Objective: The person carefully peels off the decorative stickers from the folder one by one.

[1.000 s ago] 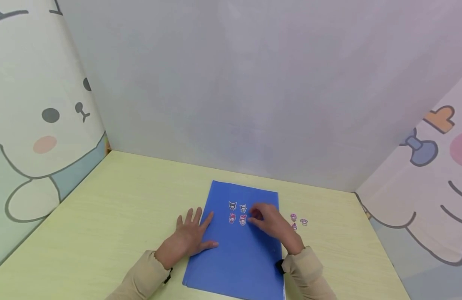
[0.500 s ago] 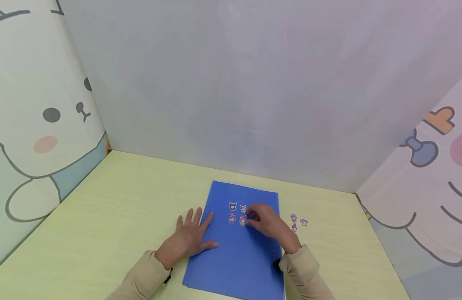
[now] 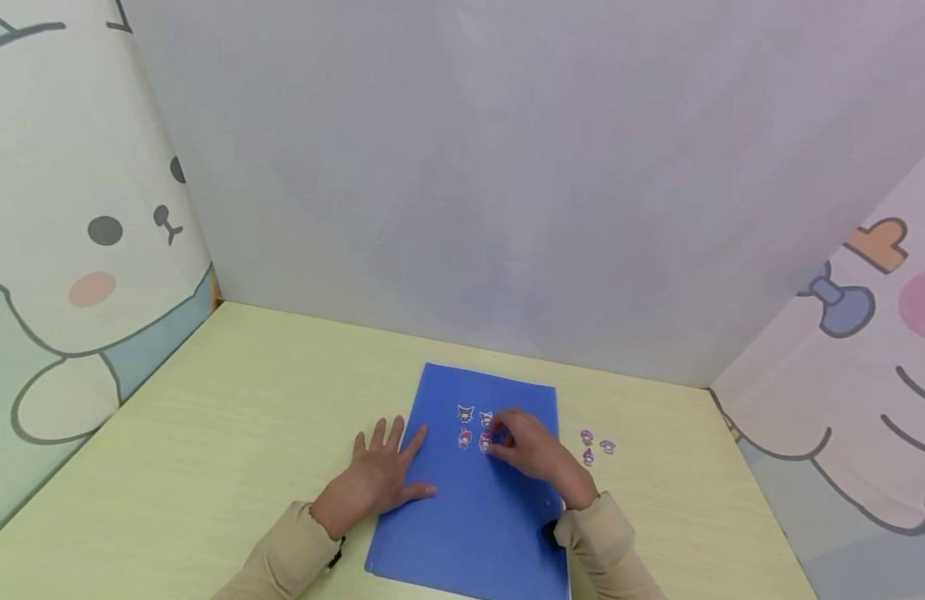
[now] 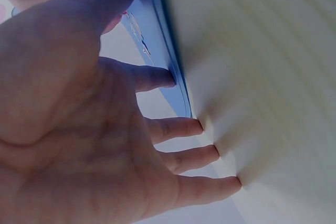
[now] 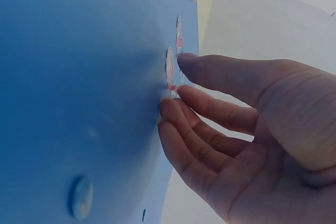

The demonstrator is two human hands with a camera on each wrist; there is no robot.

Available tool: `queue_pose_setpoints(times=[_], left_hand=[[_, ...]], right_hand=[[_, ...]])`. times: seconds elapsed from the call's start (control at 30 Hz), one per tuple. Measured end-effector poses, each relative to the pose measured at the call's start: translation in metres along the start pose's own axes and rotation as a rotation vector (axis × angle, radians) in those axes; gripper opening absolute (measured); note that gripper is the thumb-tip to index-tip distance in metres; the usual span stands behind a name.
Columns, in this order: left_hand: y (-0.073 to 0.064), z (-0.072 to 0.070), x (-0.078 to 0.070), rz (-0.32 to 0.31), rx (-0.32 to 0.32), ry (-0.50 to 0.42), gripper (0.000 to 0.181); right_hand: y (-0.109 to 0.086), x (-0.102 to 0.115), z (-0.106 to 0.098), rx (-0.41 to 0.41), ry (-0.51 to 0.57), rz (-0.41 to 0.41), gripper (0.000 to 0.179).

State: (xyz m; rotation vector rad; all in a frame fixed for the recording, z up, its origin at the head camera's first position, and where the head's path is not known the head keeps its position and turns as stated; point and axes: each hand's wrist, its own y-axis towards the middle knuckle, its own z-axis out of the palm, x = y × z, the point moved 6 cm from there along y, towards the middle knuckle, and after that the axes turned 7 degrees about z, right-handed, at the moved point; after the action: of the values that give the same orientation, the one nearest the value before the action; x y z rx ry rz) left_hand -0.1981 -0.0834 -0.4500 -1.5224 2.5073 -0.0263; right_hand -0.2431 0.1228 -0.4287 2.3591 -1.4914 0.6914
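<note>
A blue folder lies flat on the table. On its upper part are several cartoon stickers in two rows: a black-hooded one and a white-eared one above, a pink-hooded one and a pink-bowed one below. My right hand is at the right edge of the pink-bowed sticker, its thumb and bent fingers apart; whether they touch it is unclear. In the right wrist view, nothing shows between thumb and forefinger. My left hand rests spread across the folder's left edge, several fingertips on the table.
Three small purple stickers lie on the pale table right of the folder. A plain pale curtain hangs behind the table, with cartoon-printed cloth at both sides. Small raised spots show on the folder in the right wrist view.
My right hand has shifted slightly left, its fingertips now closer to the right-hand stickers. The left hand keeps its place on the folder's edge.
</note>
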Motion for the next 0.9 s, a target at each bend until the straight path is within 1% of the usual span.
queue_pose_setpoints(times=[0.17, 0.33, 0.47, 0.7, 0.9], left_hand=[[0.0003, 0.0002, 0.0005, -0.004, 0.006, -0.008, 0.086], [0.0011, 0.0011, 0.0006, -0.009, 0.013, -0.014, 0.086], [0.0009, 0.0008, 0.0, -0.008, 0.017, -0.011, 0.086], [0.0003, -0.0003, -0.0011, -0.001, 0.003, -0.007, 0.086], [0.0004, 0.0001, -0.0014, 0.001, 0.008, -0.01, 0.085]], right_hand=[[0.0001, 0.0012, 0.0, 0.01, 0.039, 0.007, 0.014], [0.0013, 0.0012, 0.0017, 0.007, 0.04, 0.01, 0.016], [0.0016, -0.0001, 0.0041, 0.009, 0.041, 0.014, 0.011], [-0.0001, -0.0034, 0.0034, -0.039, 0.054, 0.067, 0.015], [-0.001, -0.0029, 0.003, -0.041, 0.055, 0.067, 0.013]])
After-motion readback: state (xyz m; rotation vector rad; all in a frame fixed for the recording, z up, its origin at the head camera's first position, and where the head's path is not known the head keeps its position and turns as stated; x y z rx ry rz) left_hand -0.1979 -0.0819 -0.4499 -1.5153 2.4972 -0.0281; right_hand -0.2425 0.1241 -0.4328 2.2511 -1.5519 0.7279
